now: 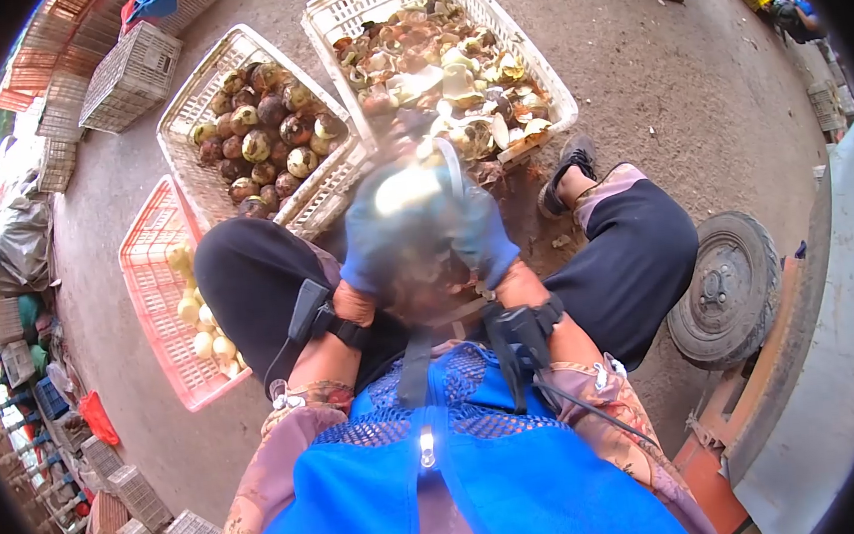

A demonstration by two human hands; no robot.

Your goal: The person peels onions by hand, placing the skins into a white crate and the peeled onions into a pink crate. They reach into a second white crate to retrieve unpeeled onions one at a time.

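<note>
My left hand [372, 229], in a blue glove, is closed around a pale, round, onion-like vegetable [404, 190], smeared by motion. Close beside it, my right hand [479, 225], also in a blue glove, is closed too. A thin, pale, curved thing [453, 165] shows at its fingers, too blurred to name. Both hands are between my knees, at the near edge of a white crate [557, 106] heaped with peels and skins [457, 79]. To its left, another white crate [170, 122] holds several unpeeled, brown and greenish onion-like vegetables [261, 134].
A pink crate [153, 289] with pale peeled vegetables [206, 330] stands by my left knee. A wheel [725, 289] and a grey metal panel [818, 387] are on my right. Stacked crates [131, 74] stand at the back left. My shoe [570, 175] rests beside the peel crate.
</note>
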